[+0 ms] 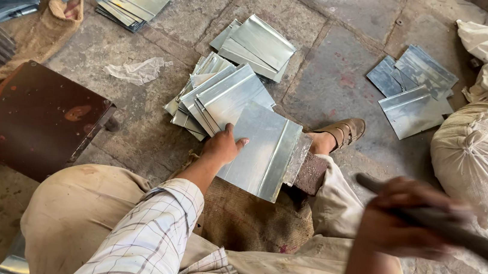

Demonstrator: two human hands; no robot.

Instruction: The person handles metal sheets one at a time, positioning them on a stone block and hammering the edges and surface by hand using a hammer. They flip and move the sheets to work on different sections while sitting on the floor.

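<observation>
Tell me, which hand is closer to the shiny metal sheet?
Left. The left hand presses on the metal sheet; the right hand is off to its right, gripping a dark rod.

stone floor [346, 81] bears metal sheet stacks [224, 95], sacks [483, 156], burlap [254, 216].

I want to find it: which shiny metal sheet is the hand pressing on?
The sheet on the brick, under the left hand; the rest lie untouched in piles.
</observation>
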